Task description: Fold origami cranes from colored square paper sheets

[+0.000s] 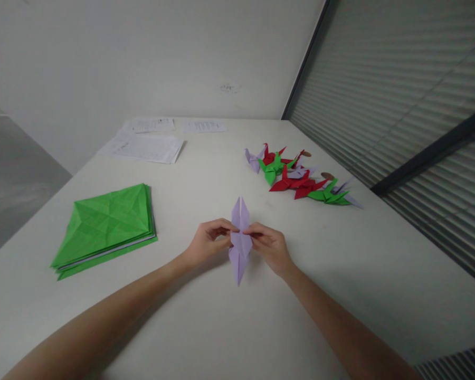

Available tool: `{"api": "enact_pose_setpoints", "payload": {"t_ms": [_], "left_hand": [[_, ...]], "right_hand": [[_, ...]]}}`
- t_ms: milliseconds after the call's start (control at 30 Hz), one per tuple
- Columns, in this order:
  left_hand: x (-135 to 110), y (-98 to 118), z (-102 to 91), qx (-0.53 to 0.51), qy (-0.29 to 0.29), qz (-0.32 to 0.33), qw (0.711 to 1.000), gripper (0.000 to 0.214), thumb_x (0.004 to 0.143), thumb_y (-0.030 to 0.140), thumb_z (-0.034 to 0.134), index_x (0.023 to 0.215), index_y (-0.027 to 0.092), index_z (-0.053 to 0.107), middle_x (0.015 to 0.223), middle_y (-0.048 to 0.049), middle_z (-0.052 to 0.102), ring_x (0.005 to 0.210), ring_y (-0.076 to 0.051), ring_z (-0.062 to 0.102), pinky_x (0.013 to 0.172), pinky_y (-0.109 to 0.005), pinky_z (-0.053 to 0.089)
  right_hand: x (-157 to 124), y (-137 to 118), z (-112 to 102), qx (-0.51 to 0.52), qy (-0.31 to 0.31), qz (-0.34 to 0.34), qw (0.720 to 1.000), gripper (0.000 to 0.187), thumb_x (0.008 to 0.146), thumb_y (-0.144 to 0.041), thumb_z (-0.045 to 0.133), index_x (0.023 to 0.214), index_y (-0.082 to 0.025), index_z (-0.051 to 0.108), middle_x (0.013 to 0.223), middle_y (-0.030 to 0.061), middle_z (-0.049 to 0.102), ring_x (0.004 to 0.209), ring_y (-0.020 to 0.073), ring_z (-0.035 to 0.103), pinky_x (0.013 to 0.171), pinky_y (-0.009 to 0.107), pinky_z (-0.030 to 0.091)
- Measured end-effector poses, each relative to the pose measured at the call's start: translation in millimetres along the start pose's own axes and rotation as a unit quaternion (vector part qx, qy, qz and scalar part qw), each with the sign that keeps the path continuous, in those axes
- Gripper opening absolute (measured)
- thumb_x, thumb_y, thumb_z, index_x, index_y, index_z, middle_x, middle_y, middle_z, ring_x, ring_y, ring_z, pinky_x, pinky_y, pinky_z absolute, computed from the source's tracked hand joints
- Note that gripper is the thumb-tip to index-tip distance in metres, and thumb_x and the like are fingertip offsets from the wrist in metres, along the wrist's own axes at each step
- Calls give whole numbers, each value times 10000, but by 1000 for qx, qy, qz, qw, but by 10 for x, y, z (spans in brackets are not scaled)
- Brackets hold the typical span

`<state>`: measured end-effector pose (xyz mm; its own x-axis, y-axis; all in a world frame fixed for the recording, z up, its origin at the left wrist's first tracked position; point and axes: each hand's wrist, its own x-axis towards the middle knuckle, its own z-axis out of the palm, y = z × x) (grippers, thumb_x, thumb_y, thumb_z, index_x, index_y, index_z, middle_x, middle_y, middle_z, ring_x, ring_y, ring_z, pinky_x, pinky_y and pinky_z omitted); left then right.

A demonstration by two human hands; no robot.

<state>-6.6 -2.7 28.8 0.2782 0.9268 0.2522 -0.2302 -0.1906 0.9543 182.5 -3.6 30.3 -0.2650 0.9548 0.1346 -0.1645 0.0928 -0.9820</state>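
A partly folded lavender origami paper (240, 247) is held just above the white table, its long points running away from me and toward me. The far end is split into two narrow tips. My left hand (209, 240) pinches its left edge near the middle. On the opposite edge, my right hand (272, 246) grips it between thumb and fingers. The remaining fingers of both hands are curled and partly hidden.
Creased green paper sheets (113, 216) lie stacked at the left. Folded red, green and lavender paper cranes (288, 182) sit in a group at the right, near the window blinds (411, 95). Printed papers (146, 148) lie at the far left of the table (206, 327).
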Motion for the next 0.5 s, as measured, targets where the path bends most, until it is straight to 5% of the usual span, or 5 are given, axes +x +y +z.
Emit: {"api": "enact_pose_setpoints", "payload": {"t_ms": [200,500], "left_hand": [[-18,-4,-13,54,-21,33,998,161,737,323,789,850,208,784,932,-102,692,889,-199,647,851,-342,504],[-42,7,4,92,-12,23,995,162,758,349,769,847,214,788,862,-83,679,819,-173,631,796,-307,498]], "right_hand": [[12,-19,-5,-31,-1,-34,999,245,670,-487,799,724,-251,765,747,43,601,722,177,572,628,311,474],[2,-3,26,-46,28,-32,998,307,653,-514,795,691,-225,700,710,28,593,706,180,560,629,312,459]]}}
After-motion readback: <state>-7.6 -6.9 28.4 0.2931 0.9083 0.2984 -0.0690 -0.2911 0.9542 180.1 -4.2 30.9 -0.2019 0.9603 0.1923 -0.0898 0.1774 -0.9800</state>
